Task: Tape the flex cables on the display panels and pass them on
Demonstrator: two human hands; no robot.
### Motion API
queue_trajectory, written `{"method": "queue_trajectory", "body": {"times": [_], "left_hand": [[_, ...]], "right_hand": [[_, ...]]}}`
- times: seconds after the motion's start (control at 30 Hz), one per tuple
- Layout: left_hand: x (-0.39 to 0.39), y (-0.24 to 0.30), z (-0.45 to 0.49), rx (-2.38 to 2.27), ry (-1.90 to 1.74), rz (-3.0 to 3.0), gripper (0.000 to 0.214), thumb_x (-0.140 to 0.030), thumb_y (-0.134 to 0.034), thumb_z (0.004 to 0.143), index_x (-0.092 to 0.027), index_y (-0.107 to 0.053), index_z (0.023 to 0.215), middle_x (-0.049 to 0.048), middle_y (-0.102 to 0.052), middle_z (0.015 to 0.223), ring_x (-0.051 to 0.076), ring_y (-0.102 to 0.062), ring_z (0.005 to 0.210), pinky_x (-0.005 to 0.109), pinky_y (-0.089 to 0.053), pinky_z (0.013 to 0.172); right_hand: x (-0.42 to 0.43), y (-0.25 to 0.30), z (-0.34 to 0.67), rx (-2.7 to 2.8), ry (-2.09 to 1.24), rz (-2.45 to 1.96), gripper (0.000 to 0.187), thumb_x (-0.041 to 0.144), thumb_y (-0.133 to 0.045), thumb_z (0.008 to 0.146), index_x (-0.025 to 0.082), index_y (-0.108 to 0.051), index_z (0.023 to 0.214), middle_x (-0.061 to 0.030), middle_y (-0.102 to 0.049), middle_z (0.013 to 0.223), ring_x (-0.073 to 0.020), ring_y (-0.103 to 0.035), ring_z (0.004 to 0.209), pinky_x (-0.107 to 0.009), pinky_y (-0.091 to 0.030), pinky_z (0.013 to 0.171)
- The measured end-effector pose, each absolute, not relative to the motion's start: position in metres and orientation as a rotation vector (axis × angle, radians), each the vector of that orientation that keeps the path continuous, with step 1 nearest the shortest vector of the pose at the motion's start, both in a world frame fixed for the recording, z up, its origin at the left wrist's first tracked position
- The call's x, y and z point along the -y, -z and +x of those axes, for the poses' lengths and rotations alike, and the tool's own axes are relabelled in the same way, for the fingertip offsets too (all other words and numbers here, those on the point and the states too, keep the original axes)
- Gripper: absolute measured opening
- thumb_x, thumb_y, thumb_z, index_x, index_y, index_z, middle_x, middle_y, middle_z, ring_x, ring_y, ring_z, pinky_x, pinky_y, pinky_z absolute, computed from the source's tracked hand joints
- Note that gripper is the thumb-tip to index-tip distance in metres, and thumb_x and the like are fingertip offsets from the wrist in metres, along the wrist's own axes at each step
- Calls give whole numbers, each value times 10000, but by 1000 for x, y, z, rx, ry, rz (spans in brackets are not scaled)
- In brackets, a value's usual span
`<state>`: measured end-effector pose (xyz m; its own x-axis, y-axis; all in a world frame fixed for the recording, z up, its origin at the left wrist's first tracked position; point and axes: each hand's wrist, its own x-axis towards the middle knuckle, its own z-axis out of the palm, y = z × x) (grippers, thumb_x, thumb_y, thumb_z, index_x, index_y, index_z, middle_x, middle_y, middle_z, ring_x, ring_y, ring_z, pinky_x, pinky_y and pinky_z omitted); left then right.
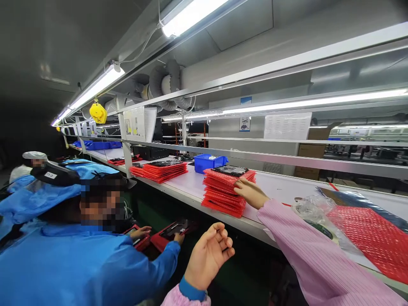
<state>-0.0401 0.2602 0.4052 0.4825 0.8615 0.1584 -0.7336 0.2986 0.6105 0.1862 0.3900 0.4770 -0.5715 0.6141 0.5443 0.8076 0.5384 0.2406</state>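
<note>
- Long white table (183, 192), running off down the room
- Tall red stack (219, 197) by its front edge
- Blue bin (203, 164) just behind that
- Lower red stack (159, 173) farther along
- Over at this end, red bubble wrap (366, 231), clear plastic (315, 207), a tape roll (321, 230)

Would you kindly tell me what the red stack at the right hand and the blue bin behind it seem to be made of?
The red stack looks like thin, glossy plastic bubble wrap, judging by its dimpled texture and bright highlights; what lies inside the layers cannot be told. The blue bin is probably moulded plastic, fairly smooth, given its even colour and stiff walls.
</note>
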Motion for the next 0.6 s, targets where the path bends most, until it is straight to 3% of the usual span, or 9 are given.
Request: {"method": "queue_trajectory", "body": {"times": [0.07,0.17,0.3,0.4,0.6], "left_hand": [[-281,-408,-36,-249,-1063,676,159,-245,-721,817,-165,-663,942,1,-634,817,152,-651,732,326,-520,730],[-312,-414,-26,-303,-1064,648,84,-204,-653,887,-154,-665,952,16,-656,834,162,-674,768,327,-534,756],[-344,-428,-11,-368,-1058,611,183,-304,-637,965,-146,-652,1056,53,-686,1025,193,-681,911,366,-571,795],[-359,-445,3,-407,-1031,602,284,-363,-625,981,-151,-633,1169,88,-670,1171,218,-681,985,401,-588,818],[-373,-481,39,-405,-1050,598,353,-414,-594,996,-130,-627,1202,125,-667,1211,227,-688,1011,390,-594,822]], "right_hand": [[-393,-479,190,2434,655,-1133,150,284,-641,983,187,-684,1090,-65,-684,1177,-213,-664,1036,-425,-560,913],[-394,-486,195,2455,657,-1121,166,315,-626,994,193,-682,1092,-65,-687,1159,-201,-671,997,-401,-573,877],[-392,-498,202,2423,686,-1107,91,172,-607,978,178,-679,921,-44,-687,1023,-185,-646,930,-337,-549,788],[-387,-508,211,2397,715,-1064,271,4,-514,919,198,-661,798,-50,-666,936,-196,-608,899,-288,-482,696],[-369,-512,242,2349,709,-923,346,34,-397,962,220,-653,820,-63,-646,929,-213,-562,882,-309,-448,700]]}}
